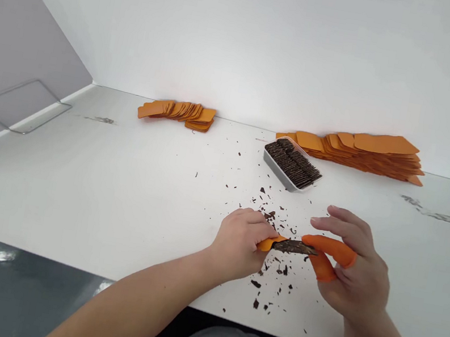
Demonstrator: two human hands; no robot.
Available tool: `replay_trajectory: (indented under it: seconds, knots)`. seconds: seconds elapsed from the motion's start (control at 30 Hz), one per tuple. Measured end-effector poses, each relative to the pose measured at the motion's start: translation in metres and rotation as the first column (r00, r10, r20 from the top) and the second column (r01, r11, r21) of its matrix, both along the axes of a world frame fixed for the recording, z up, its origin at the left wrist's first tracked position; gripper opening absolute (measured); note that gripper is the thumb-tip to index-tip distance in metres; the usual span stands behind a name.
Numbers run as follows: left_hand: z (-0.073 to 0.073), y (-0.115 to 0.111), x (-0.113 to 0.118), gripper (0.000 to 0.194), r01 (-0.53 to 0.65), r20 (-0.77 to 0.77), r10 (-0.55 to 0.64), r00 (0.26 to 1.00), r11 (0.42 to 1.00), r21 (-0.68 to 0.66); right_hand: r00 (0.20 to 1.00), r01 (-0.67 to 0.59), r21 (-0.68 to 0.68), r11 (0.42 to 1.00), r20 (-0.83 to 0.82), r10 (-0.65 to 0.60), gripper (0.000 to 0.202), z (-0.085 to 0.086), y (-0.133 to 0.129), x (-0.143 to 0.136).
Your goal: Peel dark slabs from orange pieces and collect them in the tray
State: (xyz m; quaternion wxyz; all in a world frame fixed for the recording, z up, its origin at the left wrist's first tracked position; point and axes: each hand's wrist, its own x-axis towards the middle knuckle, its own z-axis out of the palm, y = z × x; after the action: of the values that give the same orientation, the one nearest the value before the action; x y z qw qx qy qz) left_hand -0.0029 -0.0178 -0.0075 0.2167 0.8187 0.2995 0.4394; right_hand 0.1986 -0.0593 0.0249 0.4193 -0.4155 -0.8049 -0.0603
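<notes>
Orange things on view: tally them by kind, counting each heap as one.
Heaps: 2
Packet in left hand: 1
Finger covers on right hand: 2
Total: 5

"How much of that orange piece [270,243] shows?"

"Just a bit. My left hand [241,240] covers the rest, and most of its fingertips curl out of sight."

"And the dark strip [293,247]?"

"I can't tell how far it reaches into the orange piece. Its other end is partly hidden by my right fingers [330,247], whose tips are under orange covers."

"The bottom of the tray [275,168]?"

"Hidden under packed dark pieces [292,162]. The tray also covers some of the orange stack [376,152] behind it."

"These crumbs [256,303]?"

"Many are too small for me to make out. My forearms [133,303] are cut off at the bottom."
</notes>
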Motion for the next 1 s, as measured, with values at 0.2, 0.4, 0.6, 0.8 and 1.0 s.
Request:
replay_trajectory:
  seconds: [0.2,0.4,0.6,0.8,1.0]
  knots:
    - [0.001,0.0,0.0,0.016,0.008,-0.053,-0.014,0.998,0.994,-0.106,0.998,0.044,-0.003,0.999,0.038,-0.044,0.021,-0.001,0.001,0.003]
    - [0.0,0.001,0.001,0.018,0.015,-0.124,-0.033,0.992,0.989,-0.144,0.996,0.051,-0.027,0.998,0.08,-0.049,0.021,-0.002,0.001,0.006]
    - [0.0,0.0,0.002,0.015,0.022,-0.148,-0.053,0.988,0.979,-0.203,0.988,0.048,-0.008,0.999,0.149,-0.047,0.021,-0.001,0.001,0.007]
    - [0.0,0.0,0.003,0.014,0.03,-0.186,-0.079,0.979,0.968,-0.251,0.975,0.084,-0.015,0.996,0.209,-0.079,0.015,0.001,0.001,0.007]
    - [0.004,-0.001,0.003,0.012,0.038,-0.162,-0.089,0.983,0.954,-0.297,0.974,0.083,-0.027,0.996,0.213,-0.075,0.015,0.0,0.002,0.012]
